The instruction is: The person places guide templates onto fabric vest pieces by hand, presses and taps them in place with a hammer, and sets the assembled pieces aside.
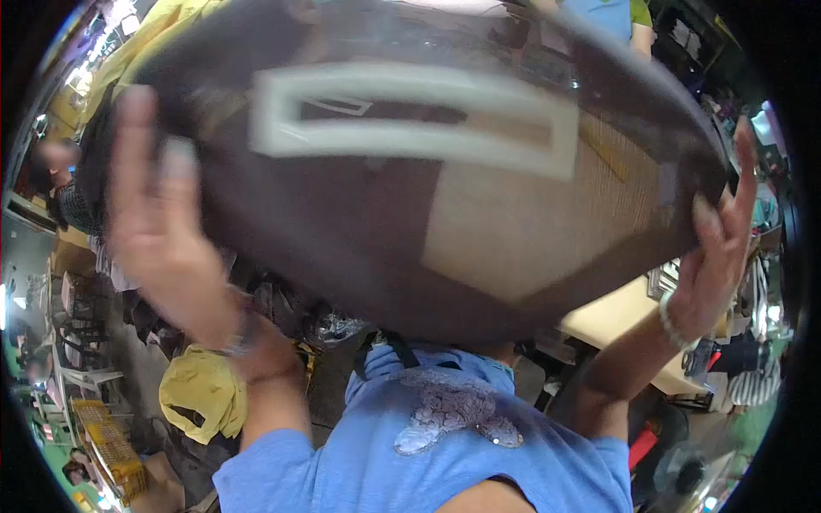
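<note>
A large dark brown, glossy, see-through sheet (342, 214) fills the upper view, close to the camera and bowed by the lens. A whitish rectangular outline (410, 79) shows on it; I cannot tell whether it is printed or reflected. My left hand (167, 222), smeared by motion, is at its left edge, with long fingers pointing up over the near face. At the right edge my right hand (718, 248) touches the sheet with bent fingers, one finger reaching up along the side. Both hands appear to hold it up. Its exact kind is unclear.
Yellow cloth (203, 393) lies low on the left, near a yellow crate (109, 449). A pale tabletop (611, 312) stands at the right behind the sheet. Several people are around, one in a blue and green top (611, 17) beyond the sheet.
</note>
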`<state>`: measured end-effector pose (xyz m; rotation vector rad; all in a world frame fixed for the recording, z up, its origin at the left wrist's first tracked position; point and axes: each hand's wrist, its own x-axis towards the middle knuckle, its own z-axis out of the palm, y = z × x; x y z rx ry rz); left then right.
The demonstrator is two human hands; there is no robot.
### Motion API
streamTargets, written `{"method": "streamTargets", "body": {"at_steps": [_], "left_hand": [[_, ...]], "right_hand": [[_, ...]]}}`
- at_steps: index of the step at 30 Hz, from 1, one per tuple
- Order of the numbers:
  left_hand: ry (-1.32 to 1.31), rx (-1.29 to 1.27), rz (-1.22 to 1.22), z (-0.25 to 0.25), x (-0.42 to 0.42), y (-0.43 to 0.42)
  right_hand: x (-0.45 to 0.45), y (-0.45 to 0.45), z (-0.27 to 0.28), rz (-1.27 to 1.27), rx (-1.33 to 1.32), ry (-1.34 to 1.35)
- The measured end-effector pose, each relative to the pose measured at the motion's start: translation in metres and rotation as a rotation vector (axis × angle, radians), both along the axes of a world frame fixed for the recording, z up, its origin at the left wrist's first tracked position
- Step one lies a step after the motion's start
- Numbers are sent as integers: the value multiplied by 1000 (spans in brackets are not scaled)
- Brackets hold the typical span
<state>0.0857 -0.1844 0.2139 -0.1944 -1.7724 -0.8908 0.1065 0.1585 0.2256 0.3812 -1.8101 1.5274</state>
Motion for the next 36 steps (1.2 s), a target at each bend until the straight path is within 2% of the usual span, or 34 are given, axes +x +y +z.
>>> {"method": "streamTargets", "body": {"at_steps": [1,2,5,7,10,12,13,15,16,18,19,20,21,22,23,25,26,29,33,36], "left_hand": [[111,-223,175,19,-2,-34],[160,-265,229,42,-3,-58],[4,-36,354,106,-27,-143],[-91,-451,806,136,-62,-195],[295,-881,335,147,-131,-207],[80,-819,458,135,-178,-216],[-83,-839,479,124,-230,-258],[0,-860,375,73,-246,-224],[-93,-811,312,48,-255,-214],[-140,-917,325,2,-270,-202],[-95,-911,237,-21,-274,-194],[-115,-914,184,-44,-284,-195],[-331,-858,211,-62,-279,-183],[-387,-901,208,-82,-285,-181],[-313,-897,181,-103,-289,-180],[-413,-953,204,-132,-295,-173],[-413,-945,193,-145,-298,-169],[-431,-961,180,-164,-317,-165],[-523,-1021,219,-159,-337,-158],[-615,-1036,332,-158,-336,-145]], "right_hand": [[-9,-12,11,67,7,42],[-19,-24,22,141,9,78],[-50,-61,42,360,11,106],[-70,-84,46,482,11,92],[-99,-109,40,585,24,40],[-117,-121,22,592,37,-9],[-128,-125,9,514,91,-48],[-144,-136,-18,282,219,39],[-152,-139,-36,241,213,-38],[-159,-139,-70,165,277,-133],[-166,-139,-94,208,199,-200],[-168,-137,-110,161,257,-220],[-172,-137,-130,132,266,-226],[-173,-136,-147,130,266,-271],[-173,-137,-157,128,265,-318],[-170,-137,-166,99,328,-422],[-175,-138,-180,43,370,-365],[-181,-138,-184,26,394,-440],[-198,-136,-184,-10,345,-416],[-206,-136,-182,-10,318,-496]]}}
